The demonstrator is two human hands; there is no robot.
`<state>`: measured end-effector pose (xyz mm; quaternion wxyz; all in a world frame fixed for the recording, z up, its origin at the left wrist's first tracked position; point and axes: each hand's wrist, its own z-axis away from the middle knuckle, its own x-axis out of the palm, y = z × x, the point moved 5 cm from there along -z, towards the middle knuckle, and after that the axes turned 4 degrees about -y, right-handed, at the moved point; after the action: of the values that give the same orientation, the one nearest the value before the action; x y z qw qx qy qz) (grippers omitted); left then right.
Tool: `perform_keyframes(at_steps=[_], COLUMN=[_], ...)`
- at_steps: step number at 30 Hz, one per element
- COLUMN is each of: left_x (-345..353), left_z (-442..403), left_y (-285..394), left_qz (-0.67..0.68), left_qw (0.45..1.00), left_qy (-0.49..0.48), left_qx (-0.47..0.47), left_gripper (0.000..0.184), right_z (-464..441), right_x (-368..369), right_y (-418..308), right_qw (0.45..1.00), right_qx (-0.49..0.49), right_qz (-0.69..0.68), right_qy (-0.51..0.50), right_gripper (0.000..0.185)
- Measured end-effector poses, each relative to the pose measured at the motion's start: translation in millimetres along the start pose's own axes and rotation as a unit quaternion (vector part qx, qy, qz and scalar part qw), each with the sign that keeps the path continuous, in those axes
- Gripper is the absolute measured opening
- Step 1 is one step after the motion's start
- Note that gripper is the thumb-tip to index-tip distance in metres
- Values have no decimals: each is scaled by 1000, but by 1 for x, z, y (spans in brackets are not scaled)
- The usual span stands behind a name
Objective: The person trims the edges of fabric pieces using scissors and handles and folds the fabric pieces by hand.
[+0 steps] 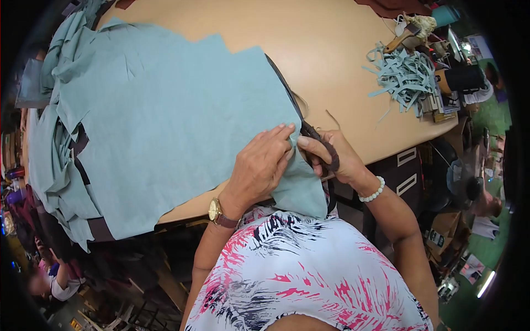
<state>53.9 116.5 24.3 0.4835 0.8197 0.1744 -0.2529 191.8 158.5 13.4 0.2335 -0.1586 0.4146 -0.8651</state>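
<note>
A large pale blue-green sheet of leather or suede [160,105] lies over the table, and its near right corner hangs down against the body. My left hand [262,160] rests on the sheet near its right edge, fingers bent and thumb closed in on the material. My right hand [334,154] is wrapped around the handles of long dark scissors [286,87], which have brown wrapping on the grip. Their blades point away along the sheet's right edge, partly covered by it. Both hands are close together, the right thumb beside the left fingertips.
On the light wooden table [331,55] sits a heap of thin blue-green strips [403,77] at right, beside a wooden-handled brush [400,38] and a black cylinder [464,79]. More folded sheets [55,160] hang over the left edge. Another person [58,281] is at lower left.
</note>
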Motion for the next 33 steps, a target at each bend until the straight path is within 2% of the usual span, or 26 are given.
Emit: perform_keyframes(at_steps=[6,12,18,21,24,25,28,30,31,33], left_x=[-2,-4,-5,-3,-2,-2,3,6,5,7], left_z=[1,-1,-1,1,1,1,5,5,4,4], left_y=[-1,0,0,-3,-5,-6,-8,-9,-8,-8], left_qz=[14,12,3,3,-2,-4,-7,-31,-46,-52], left_qw=[1000,1000,1000,1000,999,999,998,998,997,997], left_qy=[-4,0,9,11,4,-1,-5,-16,-17,-28], left_qx=[-7,-12,-7,-16,-31,-36,-56,-56,-54,-58], left_gripper=[12,11,12,12,11,12,12,11,11,12], right_z=[-26,-36,-33,-29,-23,-24,-40,-67,-79,-95], right_x=[-8,-10,-12,-19,-28,-34,-60,-73,-73,-72], right_y=[-8,-15,-14,-15,-33,-41,-70,-86,-95,-103], right_qw=[996,999,994,996,996,992,959,869,806,821], right_qx=[-40,-7,-42,-29,-73,-83,-81,-152,-191,-207], right_qz=[74,42,104,88,55,90,256,444,530,504], right_qy=[7,23,8,16,16,39,89,153,183,173], right_gripper=[41,41,39,40,39,40,39,37,37,32])
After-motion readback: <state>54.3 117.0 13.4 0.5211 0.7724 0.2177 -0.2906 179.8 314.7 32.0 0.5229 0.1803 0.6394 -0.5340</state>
